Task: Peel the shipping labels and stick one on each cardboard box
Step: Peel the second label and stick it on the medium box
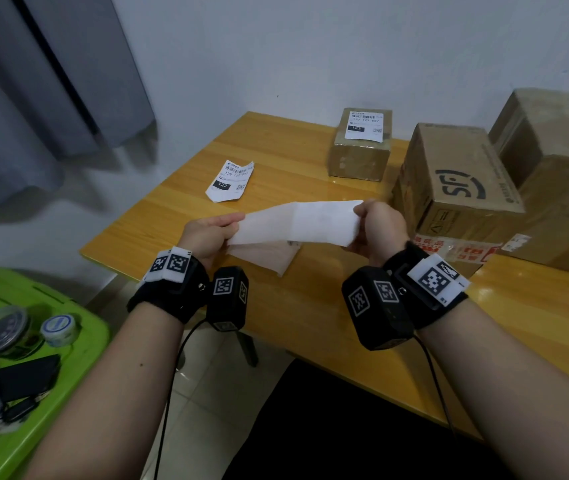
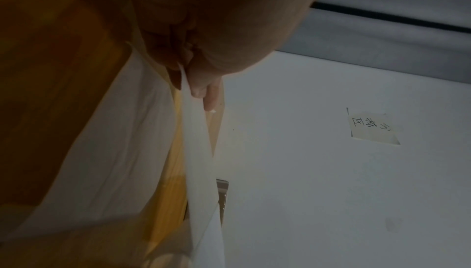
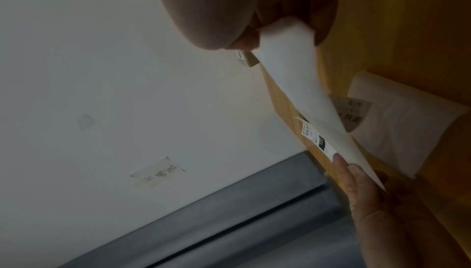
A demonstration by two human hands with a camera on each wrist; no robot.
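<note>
In the lower left of the head view a green bin lid (image 1: 79, 327) carries a clear plastic tub (image 1: 2, 329), a roll of tape (image 1: 59, 329) and a dark wallet-like case (image 1: 27, 375). Both forearms rise from the bottom edge, each with a black wrist camera strap and trailing cable.

At frame centre, above the near edge of the wooden table (image 1: 310, 327), the left hand (image 1: 208, 233) pinches the left end of a white label sheet (image 1: 297, 223) between thumb and fingers, and the right hand (image 1: 380, 226) clenches round its right end; the sheet hangs stretched between them, blank side up, clear of the tabletop. Below it a pale backing sheet (image 1: 269, 258) lies flat on the table, partly hidden by the held sheet.

Further up and left of centre, a printed shipping label (image 1: 230, 180) lies loose on the table with curled corners. Right of centre stands a large cardboard box (image 1: 456, 181) with a dark logo, just beyond the right hand. In the upper middle a small cardboard box (image 1: 359, 154) already bears a label (image 1: 364, 125) on its top. At the far right edge a bigger carton (image 1: 560, 174) stands behind. A grey curtain (image 1: 34, 98) fills the upper left, against the white wall (image 1: 310, 46)
</note>
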